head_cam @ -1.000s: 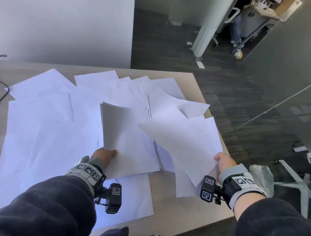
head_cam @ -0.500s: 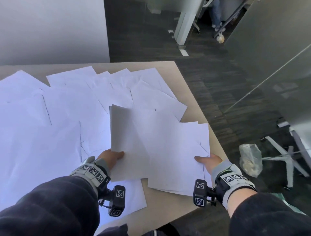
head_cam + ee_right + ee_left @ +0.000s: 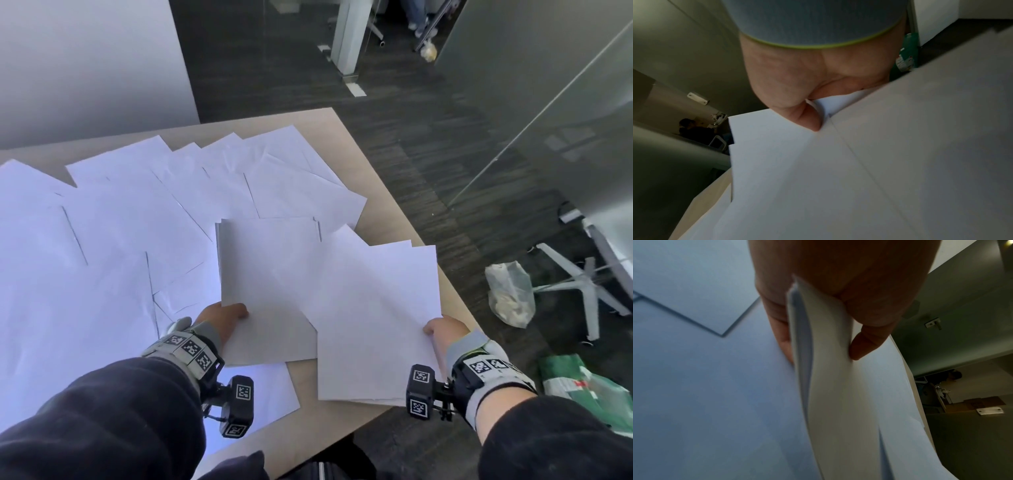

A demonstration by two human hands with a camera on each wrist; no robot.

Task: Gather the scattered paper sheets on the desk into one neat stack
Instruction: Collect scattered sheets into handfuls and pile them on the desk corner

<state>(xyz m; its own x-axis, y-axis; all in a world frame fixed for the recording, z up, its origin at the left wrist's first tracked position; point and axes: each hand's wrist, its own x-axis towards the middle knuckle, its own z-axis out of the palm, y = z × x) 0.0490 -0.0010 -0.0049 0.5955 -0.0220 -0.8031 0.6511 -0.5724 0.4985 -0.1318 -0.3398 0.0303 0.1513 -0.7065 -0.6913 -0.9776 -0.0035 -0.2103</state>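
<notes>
The left hand (image 3: 222,317) pinches the near edge of a bundle of sheets (image 3: 267,274), thumb on top and fingers (image 3: 784,337) curled beneath, holding it tilted up above the loose sheets (image 3: 113,222) that overlap across the desk (image 3: 387,192). The right hand (image 3: 445,330) grips a second bundle (image 3: 376,308) at its right edge, thumb (image 3: 807,120) pressed on the top sheet, and this bundle overlaps the right side of the first near the desk's right edge. 1 more sheet (image 3: 270,390) lies flat under the left wrist.
</notes>
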